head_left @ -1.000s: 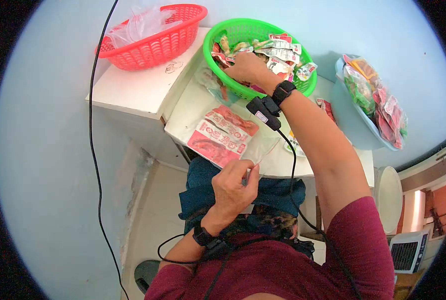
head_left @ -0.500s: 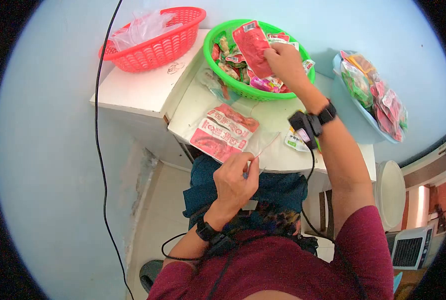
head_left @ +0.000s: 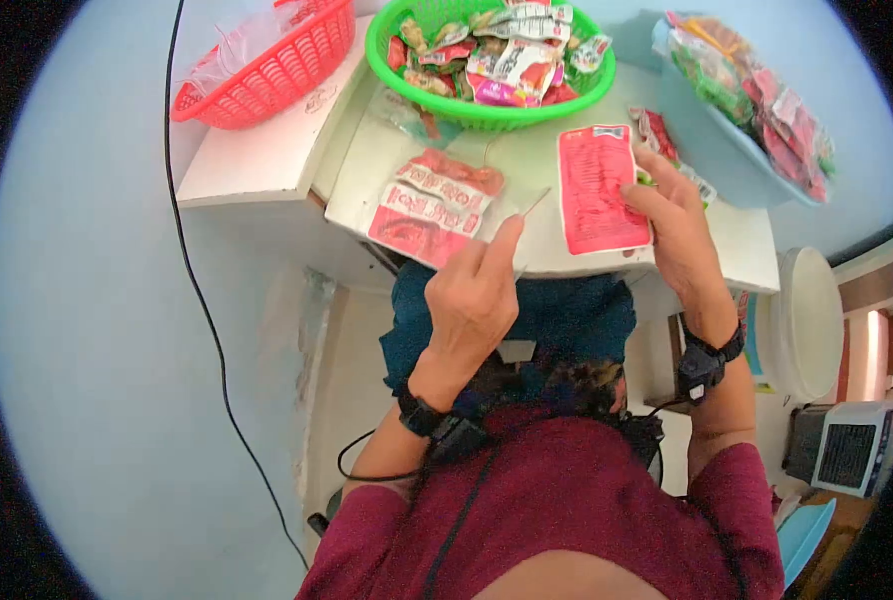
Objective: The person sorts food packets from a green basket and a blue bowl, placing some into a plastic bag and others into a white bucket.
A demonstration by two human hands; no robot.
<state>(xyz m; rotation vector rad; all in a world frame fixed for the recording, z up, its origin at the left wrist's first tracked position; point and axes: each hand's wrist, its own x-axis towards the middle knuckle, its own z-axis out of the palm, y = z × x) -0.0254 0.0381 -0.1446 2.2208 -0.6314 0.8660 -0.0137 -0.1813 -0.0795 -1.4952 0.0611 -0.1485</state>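
Observation:
A red flat packet is held upright over the white table by my right hand, its thumb and fingers closed on the packet's right edge. My left hand is closed on the rim of a clear plastic bag near the table's front edge. Inside the bag, at its left, lie red-and-white packets. Behind them stands a green basket full of small colourful snack packets. Another small red packet lies behind my right hand.
A red basket with clear bags sits at the back left on a white cabinet. On the right, a light blue basin holds more packets. A black cable hangs at the left. A pale bucket stands right of the table.
My right hand has moved from the green basket down and right, carrying the red packet. My left hand stays at the bag. The view has shifted slightly.

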